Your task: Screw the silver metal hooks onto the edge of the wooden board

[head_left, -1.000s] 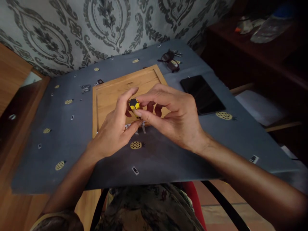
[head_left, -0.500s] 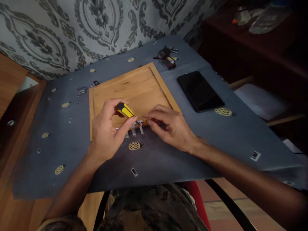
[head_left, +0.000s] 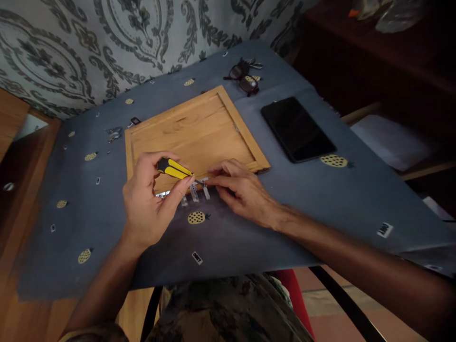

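Note:
My left hand [head_left: 147,199] grips a yellow and black screwdriver [head_left: 174,169], its fingers around the handle and its shaft slanting down to the right. Close to the shaft's tip is my right hand [head_left: 242,192], thumb and fingers drawn together. Whether a small part is pinched in them is hidden. Beneath the fingertips, a pale strip with several hanging hook-like pieces [head_left: 194,193] lies along the near edge of a framed wooden board [head_left: 199,128]. Both hands partly cover that edge, and the screwdriver's tip is too small to make out.
On the blue patterned tablecloth [head_left: 228,256], a black phone [head_left: 297,129] lies right of the board. Folded glasses [head_left: 244,80] and keys [head_left: 253,63] rest behind it. Small metal pieces [head_left: 114,134] and a small dark square object [head_left: 135,121] are at the left.
The screwdriver has tilted flatter, its handle swinging left with my left hand. My right fingers have moved slightly left toward its tip. The camera view has shifted a little.

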Tool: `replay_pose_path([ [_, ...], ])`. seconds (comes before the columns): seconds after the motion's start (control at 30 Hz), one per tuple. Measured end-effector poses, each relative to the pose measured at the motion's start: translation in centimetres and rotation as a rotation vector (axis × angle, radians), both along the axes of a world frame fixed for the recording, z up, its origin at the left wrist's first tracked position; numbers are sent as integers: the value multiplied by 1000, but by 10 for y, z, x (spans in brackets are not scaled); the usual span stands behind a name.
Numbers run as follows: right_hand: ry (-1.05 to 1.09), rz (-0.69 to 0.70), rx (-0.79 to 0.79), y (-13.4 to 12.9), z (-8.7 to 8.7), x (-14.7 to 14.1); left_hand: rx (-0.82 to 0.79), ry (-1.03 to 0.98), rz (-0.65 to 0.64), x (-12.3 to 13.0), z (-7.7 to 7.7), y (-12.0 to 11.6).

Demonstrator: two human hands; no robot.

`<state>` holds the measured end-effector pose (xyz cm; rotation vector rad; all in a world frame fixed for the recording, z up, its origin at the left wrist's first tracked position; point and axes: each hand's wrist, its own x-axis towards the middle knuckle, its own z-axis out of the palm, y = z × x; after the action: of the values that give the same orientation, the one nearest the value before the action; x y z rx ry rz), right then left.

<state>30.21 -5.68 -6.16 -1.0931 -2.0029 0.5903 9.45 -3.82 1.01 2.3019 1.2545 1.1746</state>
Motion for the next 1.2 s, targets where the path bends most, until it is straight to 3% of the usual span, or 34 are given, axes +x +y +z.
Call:
replay_pose_path([
  [0.43,11,-50,-34,2,-1,-4,8,42,-92,1,6,-3],
  [0.67,22,-60,-46,2,-1,-6,5,-14,-203,1,3,0],
  [0.87,18,-61,-30,3,-1,-6,99,97,-199,1,1,0],
  [1.03,10,-62,-20,3,-1,-6,283,171,-136,1,3,2],
  [1.2,11,-65,-20,3,-2,-7,247,179,-111,2,7,1],
])
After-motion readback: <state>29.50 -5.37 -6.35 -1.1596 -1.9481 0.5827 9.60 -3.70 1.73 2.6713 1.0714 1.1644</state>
